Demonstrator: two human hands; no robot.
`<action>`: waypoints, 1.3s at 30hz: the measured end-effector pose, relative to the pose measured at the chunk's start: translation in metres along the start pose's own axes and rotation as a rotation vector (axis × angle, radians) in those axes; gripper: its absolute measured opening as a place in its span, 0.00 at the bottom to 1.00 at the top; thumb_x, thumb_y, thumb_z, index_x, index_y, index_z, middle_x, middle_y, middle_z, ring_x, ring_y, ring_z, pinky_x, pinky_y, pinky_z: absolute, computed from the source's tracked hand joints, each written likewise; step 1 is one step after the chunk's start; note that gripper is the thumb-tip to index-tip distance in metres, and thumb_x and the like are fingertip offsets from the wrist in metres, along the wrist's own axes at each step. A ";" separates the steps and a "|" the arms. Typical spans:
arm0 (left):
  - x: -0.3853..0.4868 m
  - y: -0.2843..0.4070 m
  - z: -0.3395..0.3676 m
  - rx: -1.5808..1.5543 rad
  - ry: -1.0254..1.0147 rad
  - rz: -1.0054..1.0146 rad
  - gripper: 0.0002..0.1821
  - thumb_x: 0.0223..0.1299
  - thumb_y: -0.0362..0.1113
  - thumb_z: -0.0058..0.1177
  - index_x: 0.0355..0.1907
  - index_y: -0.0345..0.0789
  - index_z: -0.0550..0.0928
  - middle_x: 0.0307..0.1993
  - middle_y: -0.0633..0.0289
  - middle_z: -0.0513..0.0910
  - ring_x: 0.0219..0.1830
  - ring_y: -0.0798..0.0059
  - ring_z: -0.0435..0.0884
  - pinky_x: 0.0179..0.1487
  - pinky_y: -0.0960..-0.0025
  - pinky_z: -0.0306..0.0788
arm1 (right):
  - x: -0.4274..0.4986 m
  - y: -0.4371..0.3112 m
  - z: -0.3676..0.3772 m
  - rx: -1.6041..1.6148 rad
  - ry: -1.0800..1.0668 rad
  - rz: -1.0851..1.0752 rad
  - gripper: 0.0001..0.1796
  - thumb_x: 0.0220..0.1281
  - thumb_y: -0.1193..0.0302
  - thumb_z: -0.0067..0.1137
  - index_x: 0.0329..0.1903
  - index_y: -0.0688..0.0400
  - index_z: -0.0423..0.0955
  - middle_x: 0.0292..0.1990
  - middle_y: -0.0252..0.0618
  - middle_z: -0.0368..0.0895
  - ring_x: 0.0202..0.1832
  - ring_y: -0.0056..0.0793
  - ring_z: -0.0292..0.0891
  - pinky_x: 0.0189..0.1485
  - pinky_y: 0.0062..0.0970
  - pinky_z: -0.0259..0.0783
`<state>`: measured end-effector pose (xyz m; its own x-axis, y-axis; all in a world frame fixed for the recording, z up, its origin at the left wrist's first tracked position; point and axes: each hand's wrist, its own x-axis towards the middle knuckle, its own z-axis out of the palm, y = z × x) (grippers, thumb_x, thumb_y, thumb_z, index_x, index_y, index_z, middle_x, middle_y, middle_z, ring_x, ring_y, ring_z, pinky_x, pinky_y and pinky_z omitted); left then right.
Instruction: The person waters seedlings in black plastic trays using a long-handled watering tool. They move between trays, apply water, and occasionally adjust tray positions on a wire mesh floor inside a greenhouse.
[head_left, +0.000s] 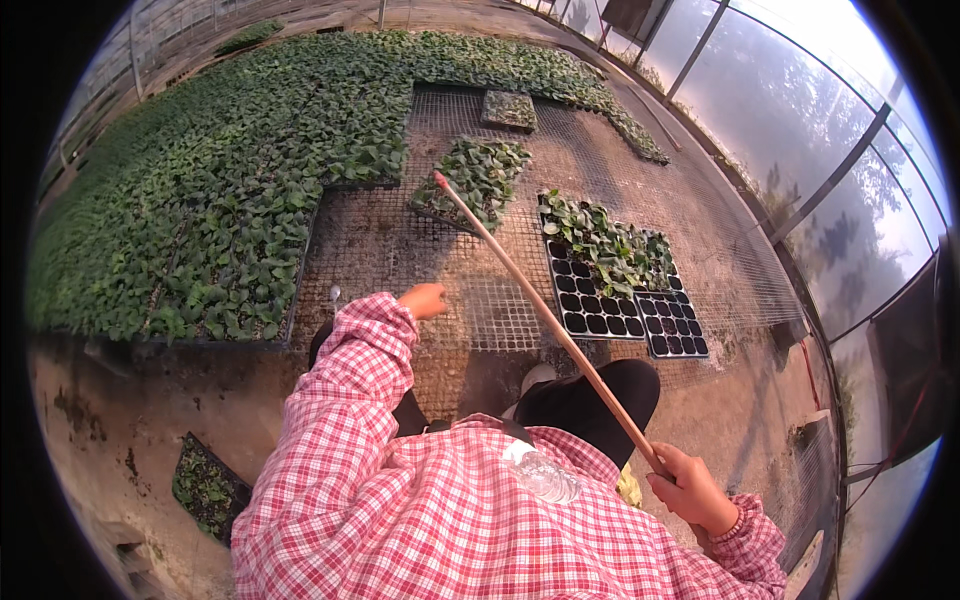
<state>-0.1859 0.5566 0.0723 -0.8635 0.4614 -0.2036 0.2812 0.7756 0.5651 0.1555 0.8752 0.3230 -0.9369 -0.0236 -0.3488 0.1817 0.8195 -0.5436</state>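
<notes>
My right hand (686, 484) is closed around the lower end of a long wooden stick (540, 307), which slants up and left to a reddish tip. My left hand (425, 301) is held over the wire mesh, with its fingers partly bent and partly hidden; no object shows in it. Beyond my hands, a tray of leafy seedlings (480, 180) lies near the stick's tip. To the right, a black cell tray (592, 315) has seedlings in its upper part and dark cells in its lower part. A smaller black cell tray (679, 334) adjoins it.
Dense seedling trays (210, 210) fill the left and far side. Another seedling tray (510, 109) stands on the mesh further off. A tilted seedling tray (202, 484) lies at lower left. A greenhouse wall with metal posts (832, 172) runs along the right.
</notes>
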 end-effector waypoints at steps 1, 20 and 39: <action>0.000 -0.001 0.003 0.038 -0.003 0.027 0.22 0.49 0.39 0.47 0.49 0.32 0.71 0.33 0.51 0.78 0.25 0.70 0.79 0.36 0.69 0.71 | 0.003 0.008 0.008 0.001 0.114 -0.115 0.20 0.49 0.77 0.51 0.48 0.63 0.64 0.22 0.46 0.72 0.22 0.35 0.72 0.25 0.26 0.66; 0.046 -0.011 -0.028 -0.857 0.070 -0.225 0.18 0.55 0.36 0.45 0.47 0.29 0.68 0.36 0.57 0.75 0.28 0.75 0.77 0.23 0.76 0.68 | 0.283 0.033 -0.024 1.232 0.480 -0.330 0.06 0.57 0.72 0.46 0.37 0.58 0.65 0.14 0.29 0.60 0.11 0.18 0.56 0.11 0.17 0.54; 0.233 -0.090 0.000 -1.753 0.561 -0.651 0.13 0.60 0.33 0.37 0.47 0.34 0.64 0.43 0.57 0.70 0.32 0.68 0.75 0.27 0.70 0.68 | 0.317 0.006 -0.020 1.538 0.289 -0.160 0.10 0.62 0.74 0.37 0.44 0.63 0.63 0.13 0.24 0.54 0.10 0.09 0.47 0.09 0.10 0.47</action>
<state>-0.4127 0.5946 -0.0255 -0.7600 -0.1144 -0.6398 -0.4381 -0.6370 0.6343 -0.1460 0.8836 0.2247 -0.9658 0.2042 -0.1598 0.0281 -0.5303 -0.8473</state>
